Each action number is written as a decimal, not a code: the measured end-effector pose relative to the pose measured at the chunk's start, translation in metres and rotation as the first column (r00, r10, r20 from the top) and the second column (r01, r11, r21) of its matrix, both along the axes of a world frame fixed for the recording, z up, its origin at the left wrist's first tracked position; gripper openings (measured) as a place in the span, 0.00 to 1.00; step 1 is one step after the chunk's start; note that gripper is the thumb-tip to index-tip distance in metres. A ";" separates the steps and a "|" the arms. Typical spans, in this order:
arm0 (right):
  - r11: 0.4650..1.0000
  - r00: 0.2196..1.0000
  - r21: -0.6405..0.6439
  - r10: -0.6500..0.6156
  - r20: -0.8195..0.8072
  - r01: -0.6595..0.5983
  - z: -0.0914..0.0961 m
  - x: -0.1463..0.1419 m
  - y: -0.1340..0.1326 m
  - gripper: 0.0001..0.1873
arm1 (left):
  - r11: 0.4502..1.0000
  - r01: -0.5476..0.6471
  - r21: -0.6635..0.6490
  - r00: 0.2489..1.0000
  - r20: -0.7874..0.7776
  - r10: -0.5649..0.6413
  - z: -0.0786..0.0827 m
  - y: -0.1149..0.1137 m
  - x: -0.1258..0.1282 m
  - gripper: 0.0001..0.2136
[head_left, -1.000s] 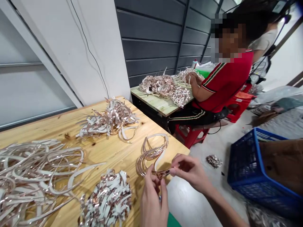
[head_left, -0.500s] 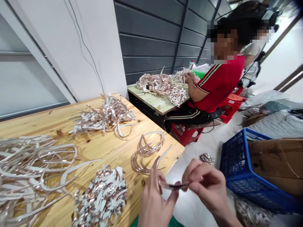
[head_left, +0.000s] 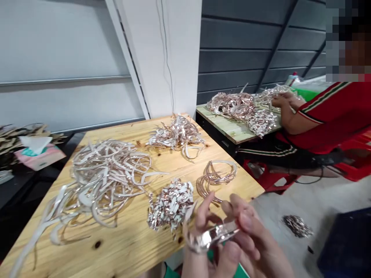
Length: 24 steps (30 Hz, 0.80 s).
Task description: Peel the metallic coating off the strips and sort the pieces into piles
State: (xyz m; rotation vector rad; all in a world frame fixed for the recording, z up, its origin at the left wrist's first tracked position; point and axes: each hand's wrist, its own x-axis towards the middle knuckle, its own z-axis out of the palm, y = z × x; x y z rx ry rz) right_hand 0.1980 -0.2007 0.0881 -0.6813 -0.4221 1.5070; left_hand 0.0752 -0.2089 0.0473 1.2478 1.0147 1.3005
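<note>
Yellow pine table (head_left: 116,251) right in front of the hands, with a big tangled heap of long copper-and-white strips (head_left: 107,173) farther left — a shredded copper-and-white clump (head_left: 171,204) just beside the left hand (head_left: 203,235). That hand and the right hand (head_left: 249,239) both pinch a short shiny metal strip (head_left: 213,236) in the air — no table contact.

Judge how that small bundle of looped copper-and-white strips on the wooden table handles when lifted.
The bundle of looped copper-and-white strips is likely light and springy: the thin strips hold open curves. It probably won't roll, lying flat on the wooden table. Lifting one loop may drag others along, since they look interlaced.
</note>
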 end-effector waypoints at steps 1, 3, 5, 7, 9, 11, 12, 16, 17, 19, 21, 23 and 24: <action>0.999 0.999 -0.024 0.041 -0.020 -0.042 0.000 -0.009 0.002 0.21 | 1.000 -0.013 0.017 0.999 0.042 0.012 0.003 0.003 0.000 0.39; 0.994 0.996 -0.051 0.092 -0.023 -0.093 -0.004 -0.027 0.005 0.23 | 0.987 -0.137 0.085 0.988 0.081 0.131 0.007 0.007 -0.004 0.40; 0.994 0.994 -0.036 0.106 0.011 -0.106 -0.014 -0.044 0.005 0.24 | 0.926 -0.332 0.178 0.943 0.073 0.324 0.009 0.006 -0.013 0.30; 0.993 0.990 0.012 0.119 0.073 -0.120 -0.024 -0.057 0.003 0.22 | 0.852 -0.469 0.231 0.881 0.052 0.471 0.010 0.001 -0.024 0.19; 0.985 0.978 0.056 0.157 0.135 -0.166 -0.031 -0.065 -0.001 0.22 | 0.797 -0.566 0.211 0.817 0.012 0.577 0.011 -0.005 -0.033 0.17; 0.964 0.957 0.107 0.221 0.188 -0.243 -0.034 -0.068 -0.005 0.21 | 0.703 -0.686 0.188 0.714 -0.013 0.700 0.010 -0.010 -0.038 0.19; 0.951 0.944 0.134 0.247 0.221 -0.280 -0.033 -0.068 -0.007 0.20 | 0.660 -0.729 0.183 0.668 -0.024 0.744 0.010 -0.011 -0.040 0.19; 0.939 0.906 0.199 0.188 0.380 -0.279 -0.028 -0.068 -0.014 0.10 | 0.734 -0.671 0.107 0.737 -0.018 0.676 0.005 -0.017 -0.043 0.18; 0.939 0.899 0.218 0.159 0.407 -0.264 -0.026 -0.067 -0.015 0.09 | 0.783 -0.617 0.075 0.786 0.006 0.618 0.004 -0.018 -0.044 0.18; 0.928 0.887 0.266 0.120 0.446 -0.259 -0.025 -0.066 -0.016 0.09 | 0.868 -0.497 0.022 0.866 0.082 0.494 0.002 -0.019 -0.046 0.17; 0.906 0.865 0.297 0.128 0.486 -0.301 -0.026 -0.064 -0.015 0.11 | 0.931 -0.364 -0.010 0.923 0.132 0.362 0.002 -0.018 -0.048 0.18; 0.891 0.839 0.290 0.161 0.519 -0.350 -0.027 -0.064 -0.012 0.12 | 0.946 -0.322 -0.026 0.938 0.127 0.323 0.004 -0.017 -0.051 0.18; 0.892 0.833 0.275 0.173 0.526 -0.359 -0.028 -0.064 -0.010 0.12 | 0.943 -0.334 -0.010 0.938 0.099 0.333 0.005 -0.016 -0.053 0.19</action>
